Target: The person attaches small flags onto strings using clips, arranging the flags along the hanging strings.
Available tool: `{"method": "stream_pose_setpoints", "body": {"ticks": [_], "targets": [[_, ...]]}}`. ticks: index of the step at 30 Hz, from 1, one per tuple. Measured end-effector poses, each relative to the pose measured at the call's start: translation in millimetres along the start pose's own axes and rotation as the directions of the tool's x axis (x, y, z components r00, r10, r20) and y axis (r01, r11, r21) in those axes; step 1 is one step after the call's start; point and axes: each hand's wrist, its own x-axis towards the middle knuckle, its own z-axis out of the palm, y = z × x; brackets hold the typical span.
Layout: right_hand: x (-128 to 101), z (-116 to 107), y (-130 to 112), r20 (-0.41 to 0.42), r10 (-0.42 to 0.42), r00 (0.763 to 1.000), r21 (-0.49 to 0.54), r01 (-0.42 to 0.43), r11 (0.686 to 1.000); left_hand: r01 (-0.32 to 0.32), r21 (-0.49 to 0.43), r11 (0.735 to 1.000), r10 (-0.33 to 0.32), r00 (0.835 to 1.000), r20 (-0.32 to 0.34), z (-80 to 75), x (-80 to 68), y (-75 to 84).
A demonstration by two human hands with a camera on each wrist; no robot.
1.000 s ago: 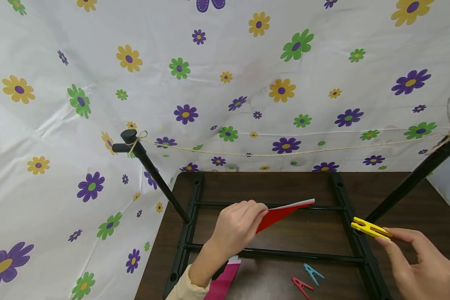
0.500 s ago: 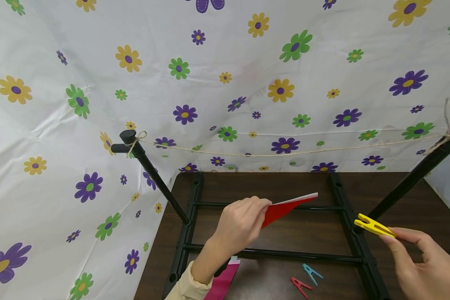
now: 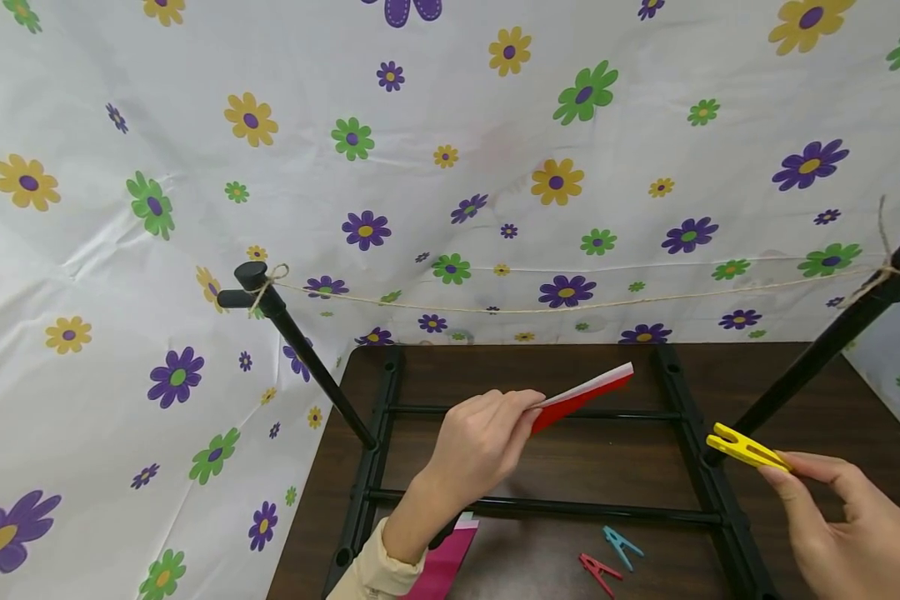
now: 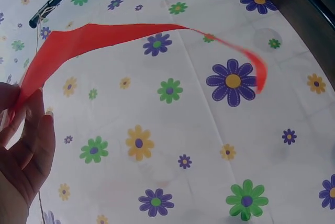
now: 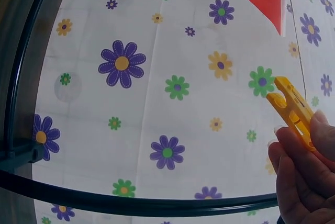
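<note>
My left hand (image 3: 480, 450) pinches one end of a red triangular flag (image 3: 585, 403) with a white top edge. The flag's far end points right and up, below the string. In the left wrist view the red flag (image 4: 110, 41) stretches away from my thumb and fingers and curls at its tip. Off to the right, my right hand (image 3: 847, 517) pinches a yellow clothespin (image 3: 746, 448) between thumb and fingers. From the right wrist, that yellow clothespin (image 5: 293, 110) points up and left, apart from the flag. Its clamping end holds nothing.
A thin string (image 3: 555, 311) runs between a left black post (image 3: 307, 354) and a right black post (image 3: 817, 358). Blue (image 3: 621, 547) and red (image 3: 598, 572) clothespins lie on the dark table (image 3: 540, 375). A pink flag (image 3: 446, 562) lies under my left forearm.
My left hand has risen slightly, and the flag's right end has tilted upward. My right hand has shifted a little with the yellow clothespin in its fingers.
</note>
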Motion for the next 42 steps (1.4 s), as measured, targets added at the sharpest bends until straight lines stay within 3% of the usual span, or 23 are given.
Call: {"method": "stream_pose_setpoints", "body": {"ticks": [5,12,19,26,32,36,42], "targets": [[2.7,0.2,-0.2,-0.009,-0.014,1.000,0.004,0.014,1.000,-0.004,0.006,1.000,0.004,1.000,-0.013,-0.5,3.7,-1.1],[6.5,-1.1,-4.0,0.008,0.035,0.999,0.011,-0.035,0.999,-0.006,0.012,1.000,0.006,1.000,-0.018,0.5,10.5,-3.0],[12.7,-3.5,-5.0,-0.001,0.037,0.999,0.081,-0.037,0.996,-0.013,-0.024,1.000,0.012,1.000,-0.028,4.4,20.2,-5.2],[15.9,-5.6,-6.6,0.028,0.071,0.997,0.033,-0.072,0.997,-0.022,-0.028,0.999,0.021,1.000,-0.017,6.7,28.4,-6.4],[24.9,-6.7,-6.7,0.012,0.032,0.999,0.087,-0.033,0.996,-0.018,-0.020,1.000,0.018,1.000,0.007,8.0,35.0,-5.9],[31.2,-8.9,-7.0,0.012,0.022,1.000,0.065,-0.023,0.998,-0.022,-0.010,1.000,0.022,1.000,0.021,8.6,40.2,-5.2],[42.6,-10.6,-6.1,0.001,-0.026,1.000,0.085,0.025,0.996,-0.042,-0.023,0.999,0.042,0.999,0.005,11.4,48.5,-3.9]]}}
